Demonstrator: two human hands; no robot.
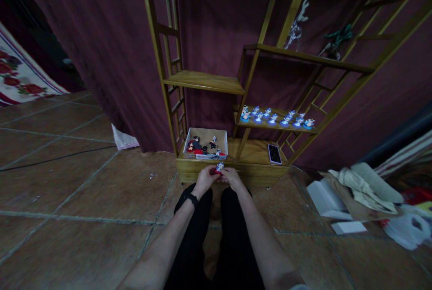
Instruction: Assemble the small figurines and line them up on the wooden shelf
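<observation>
Between my two hands, just in front of the cabinet's low drawer section, is a small figurine (220, 166) with a pale blue-white top and a red base. My left hand (206, 177), with a dark band on its wrist, grips it from the left. From the right, my right hand (230, 176) pinches it near the base. Right behind them a shallow white-sided cardboard box (222, 137) sits on the low surface, with several small red, black and white figurines inside. Several blue-and-white figurines (273, 119) stand in rows on the middle shelf to the right.
A phone (274, 154) lies on the low surface at right. The wooden shelf unit (205, 82) has uprights on both sides. A glass deer (295, 31) and a green figure (337, 40) stand on the upper shelf. White boxes (326, 200) and bags clutter the floor at right.
</observation>
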